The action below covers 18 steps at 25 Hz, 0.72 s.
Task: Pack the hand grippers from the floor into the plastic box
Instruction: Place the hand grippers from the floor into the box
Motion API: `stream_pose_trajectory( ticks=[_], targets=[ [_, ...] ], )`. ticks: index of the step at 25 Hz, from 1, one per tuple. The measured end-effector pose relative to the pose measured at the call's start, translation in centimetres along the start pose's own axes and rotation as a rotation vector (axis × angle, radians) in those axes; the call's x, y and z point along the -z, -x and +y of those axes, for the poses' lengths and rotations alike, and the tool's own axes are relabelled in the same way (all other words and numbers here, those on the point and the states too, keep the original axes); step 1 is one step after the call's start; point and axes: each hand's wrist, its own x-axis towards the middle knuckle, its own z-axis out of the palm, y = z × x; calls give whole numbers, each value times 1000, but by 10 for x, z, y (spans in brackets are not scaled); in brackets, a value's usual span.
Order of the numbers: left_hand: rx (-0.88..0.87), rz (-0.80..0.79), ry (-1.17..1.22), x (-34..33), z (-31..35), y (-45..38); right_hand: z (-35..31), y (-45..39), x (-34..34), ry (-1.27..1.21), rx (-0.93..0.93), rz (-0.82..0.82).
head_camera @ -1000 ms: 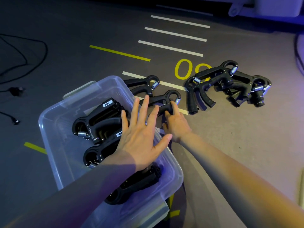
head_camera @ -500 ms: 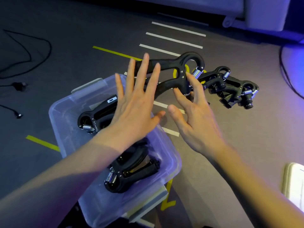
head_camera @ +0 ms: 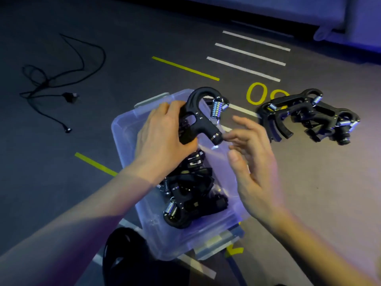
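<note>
One black plastic hand gripper with a steel spring (head_camera: 198, 118) sits clasped in the left hand (head_camera: 162, 139) above the clear plastic box (head_camera: 125, 129); the right hand (head_camera: 253, 159), fingers loose, holds nothing beside it.

Setting: indoor marked-floor space, likely a gym or a test or recording area; which one cannot be told. Evidence: grey carpet-like floor (head_camera: 309, 203) with white taped stripes (head_camera: 247, 52), yellow taped lines (head_camera: 185, 68), yellow painted numerals (head_camera: 256, 93); loose black cable (head_camera: 61, 79); pale upholstered furniture edge (head_camera: 350, 15).
</note>
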Motion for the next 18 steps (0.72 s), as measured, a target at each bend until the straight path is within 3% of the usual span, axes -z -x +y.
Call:
stream_pose_trajectory(
  ticks=[2, 4, 7, 9, 11, 14, 16, 18],
  targets=[
    [52, -6, 45, -1, -15, 6, -1, 6, -18, -227, -140, -48],
    [109, -20, 89, -3, -25, 12, -5, 9, -34, -378, -248, -220],
    [144, -43, 158, -7, -29, 29, -5, 2, -52, -425, -281, -398],
    [119, -75, 225, -6, -34, 36, -2, -2, -61, -438, -313, -422],
    [43, -152, 78, -4, -48, 38, 3, -6, -64, -409, -333, -399],
    [45, -307, -356, -8, -79, 48, 12, -15, -57, -20, -89, -357],
    [99, -335, -403, -12, -89, 53, 19, -24, -55, 431, 186, -408],
    [113, -357, -369, -12, -90, 54, 26, -26, -61, 766, 331, -487]
  ],
)
